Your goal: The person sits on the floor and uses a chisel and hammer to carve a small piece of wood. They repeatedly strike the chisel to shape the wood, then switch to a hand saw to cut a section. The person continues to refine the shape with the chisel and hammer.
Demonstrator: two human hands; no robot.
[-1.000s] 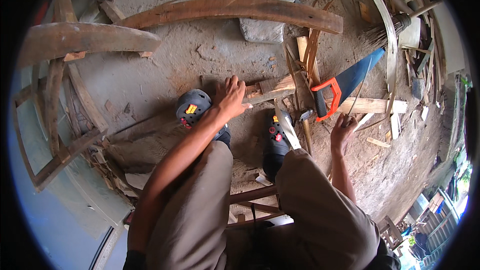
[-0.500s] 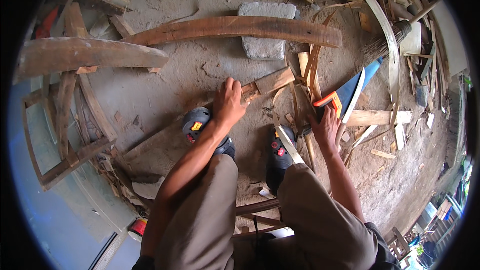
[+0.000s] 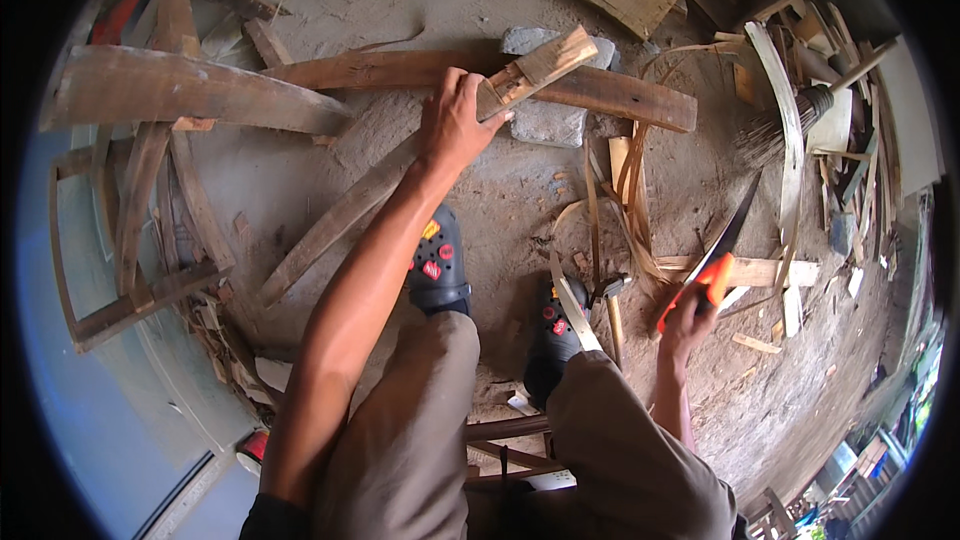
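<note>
Left hand: While you are lifting the wood, your left hand [image 3: 455, 128] is holding its grip tight around the plank [image 3: 340, 221], near the end with the rough, broken-looking patch.
Plank: It is slanting from the lower left up past your hand, and its far end is now showing over the curved beam [image 3: 625, 102] and the grey block [image 3: 548, 126]. A moment ago that end was showing below the beam. I cannot tell if the wood is touching the beam.
Right hand: Your right hand [image 3: 688, 323] is now wrapping its grip around the handle of the saw [image 3: 718, 274]. Just before, it was only reaching there.
Saw: Its blade is pointing away from you, well apart from the plank.
Shoes: Your left shoe [image 3: 437, 262] is now standing closer to your right shoe [image 3: 549, 340].
Hammer: The hammer [image 3: 615, 328] is lying just beside your right shoe, and no hand is touching it.
What this means: Both your hands are being kept full, wood in one and saw in the other.
</note>
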